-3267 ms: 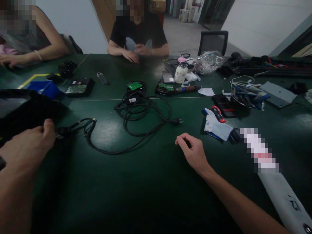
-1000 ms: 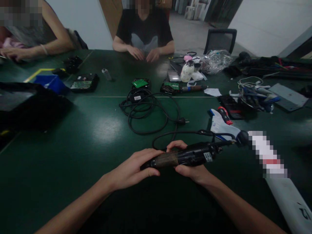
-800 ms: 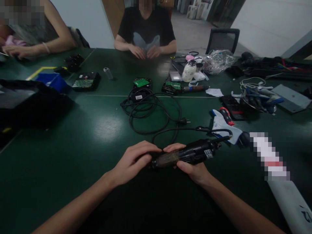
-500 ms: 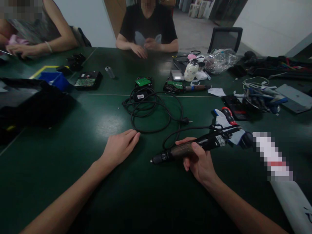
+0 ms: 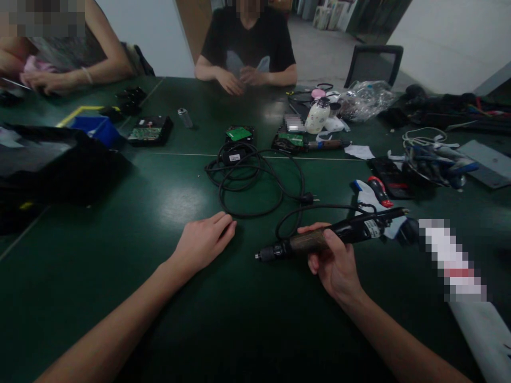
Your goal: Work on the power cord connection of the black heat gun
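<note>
1 electric screwdriver (image 5: 309, 242) between right hand's (image 5: 337, 266) thumb and fingers

Power driver (image 5: 355, 230), lower right of centre: rear shell in black plastic, glossy; grip section brown, dull, rough-looking; small metallic glint caught at tip. Cable (image 5: 249, 216), mid-frame: sheathed in smooth black, low sheen. Tabletop (image 5: 247, 303): smooth green, soft glare thrown back left of centre. Clear wrap (image 5: 369, 101), upper right: thin plastic, crinkled, shiny. Blue bin (image 5: 106, 130), upper left: smooth plastic. Red-and-black handle (image 5: 379, 191), right: plastic, glossy highlights shown. Paper scrap (image 5: 359, 152), right of centre: matt, creased. Cylinder (image 5: 185, 118), upper left: metallic-looking, satin.
</note>
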`<state>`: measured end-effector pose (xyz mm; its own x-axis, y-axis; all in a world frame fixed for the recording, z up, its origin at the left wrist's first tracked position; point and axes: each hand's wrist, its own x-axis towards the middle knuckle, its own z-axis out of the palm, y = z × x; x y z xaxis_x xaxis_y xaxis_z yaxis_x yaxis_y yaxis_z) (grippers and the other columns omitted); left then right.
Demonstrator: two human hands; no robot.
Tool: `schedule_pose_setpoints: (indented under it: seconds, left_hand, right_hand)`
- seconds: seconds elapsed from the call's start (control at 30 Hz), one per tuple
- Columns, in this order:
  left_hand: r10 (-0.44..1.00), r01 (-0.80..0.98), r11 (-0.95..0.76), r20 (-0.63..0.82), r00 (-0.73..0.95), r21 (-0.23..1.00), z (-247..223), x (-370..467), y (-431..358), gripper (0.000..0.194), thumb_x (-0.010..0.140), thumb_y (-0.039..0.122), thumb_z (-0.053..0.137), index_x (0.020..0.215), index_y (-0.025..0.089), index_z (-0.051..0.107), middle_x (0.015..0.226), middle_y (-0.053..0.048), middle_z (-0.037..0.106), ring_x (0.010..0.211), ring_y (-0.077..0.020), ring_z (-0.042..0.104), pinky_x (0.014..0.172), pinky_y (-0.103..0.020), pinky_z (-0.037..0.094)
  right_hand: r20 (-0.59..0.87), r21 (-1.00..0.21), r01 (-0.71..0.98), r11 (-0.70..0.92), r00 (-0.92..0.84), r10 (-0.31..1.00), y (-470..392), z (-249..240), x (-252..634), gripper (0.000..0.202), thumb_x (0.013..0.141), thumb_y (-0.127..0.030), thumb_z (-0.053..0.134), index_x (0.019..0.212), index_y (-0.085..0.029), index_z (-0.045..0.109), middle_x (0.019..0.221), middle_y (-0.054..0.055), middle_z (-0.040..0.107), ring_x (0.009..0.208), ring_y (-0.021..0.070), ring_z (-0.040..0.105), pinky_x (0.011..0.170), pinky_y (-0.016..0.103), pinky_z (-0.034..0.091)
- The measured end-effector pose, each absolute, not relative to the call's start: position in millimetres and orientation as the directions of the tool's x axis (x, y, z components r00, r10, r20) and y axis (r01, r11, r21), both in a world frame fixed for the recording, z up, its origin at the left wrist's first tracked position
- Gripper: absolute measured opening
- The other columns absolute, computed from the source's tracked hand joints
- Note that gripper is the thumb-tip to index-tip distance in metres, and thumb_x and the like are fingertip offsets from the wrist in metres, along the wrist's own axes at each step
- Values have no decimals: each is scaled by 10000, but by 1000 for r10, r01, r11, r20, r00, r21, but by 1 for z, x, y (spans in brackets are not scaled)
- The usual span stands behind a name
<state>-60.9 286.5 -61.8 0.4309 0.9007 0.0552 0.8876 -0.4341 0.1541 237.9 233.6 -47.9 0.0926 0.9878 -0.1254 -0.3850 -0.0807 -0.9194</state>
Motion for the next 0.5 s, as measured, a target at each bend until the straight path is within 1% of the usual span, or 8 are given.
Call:
schedule_pose_setpoints:
  seconds: [0.5]
  left_hand:
    - [904,894,-427,63,422,137,-61,-59,285,381,1108,439,316,1002,219,608,977,-11,683,695,-151,626,565,-295,334]
  right_hand:
    - [-123,-931,-354,-88,77,989,235,-47,238,267,967,-448,663,1024,-189,693,1081,99,772,409,57,549,341,189,425]
